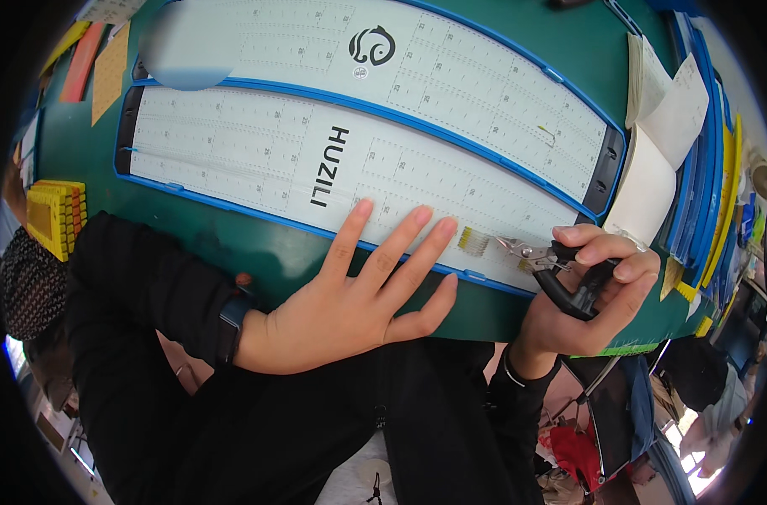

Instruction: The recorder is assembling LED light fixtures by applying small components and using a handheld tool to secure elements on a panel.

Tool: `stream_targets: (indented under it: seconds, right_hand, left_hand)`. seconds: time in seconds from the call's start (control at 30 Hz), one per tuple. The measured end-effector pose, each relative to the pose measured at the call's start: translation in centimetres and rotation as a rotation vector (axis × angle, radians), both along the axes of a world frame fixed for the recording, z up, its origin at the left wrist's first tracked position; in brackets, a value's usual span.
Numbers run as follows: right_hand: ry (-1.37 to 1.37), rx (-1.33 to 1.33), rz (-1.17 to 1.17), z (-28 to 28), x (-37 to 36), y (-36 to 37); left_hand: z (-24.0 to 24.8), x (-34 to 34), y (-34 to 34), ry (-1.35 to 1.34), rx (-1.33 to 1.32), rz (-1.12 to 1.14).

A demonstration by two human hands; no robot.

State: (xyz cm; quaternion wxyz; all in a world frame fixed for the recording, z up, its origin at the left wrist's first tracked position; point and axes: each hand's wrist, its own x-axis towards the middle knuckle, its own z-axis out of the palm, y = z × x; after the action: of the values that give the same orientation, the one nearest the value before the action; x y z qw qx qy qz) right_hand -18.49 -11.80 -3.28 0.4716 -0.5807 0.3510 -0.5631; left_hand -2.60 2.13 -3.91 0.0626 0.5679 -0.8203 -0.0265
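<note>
My left hand (358,290) lies with its fingers spread, the fingertips on the front edge of a long white, blue-rimmed case (257,143). My right hand (598,290) grips a pair of small pliers (573,290) with black handles and silver jaws. The jaw tips point left, low over the case's right end. Just left of them is a row of small thin yellowish pieces (473,241), too fine to name, on the white surface. My right fingers partly cover the handles.
Behind lies a matching white panel (467,71) with a blue rim, a thin yellowish strand (547,133) on it. White paper sheets (652,156) and blue and yellow strips (711,185) stand at right. A yellow basket-like block (57,217) sits at left on the green table (207,227).
</note>
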Motion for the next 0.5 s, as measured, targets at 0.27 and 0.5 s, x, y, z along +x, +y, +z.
stream_targets:
  seconds: [0.27, 0.5]
  right_hand:
    - [0.000, -0.005, 0.045, 0.03, -0.28, -0.02]
    - [-0.044, -0.007, 0.053, -0.16, 0.25, 0.07]
  left_hand:
    - [0.03, 0.08, -0.01, 0.024, 0.004, 0.018]
    - [0.07, 0.12, 0.02, 0.019, -0.004, 0.021]
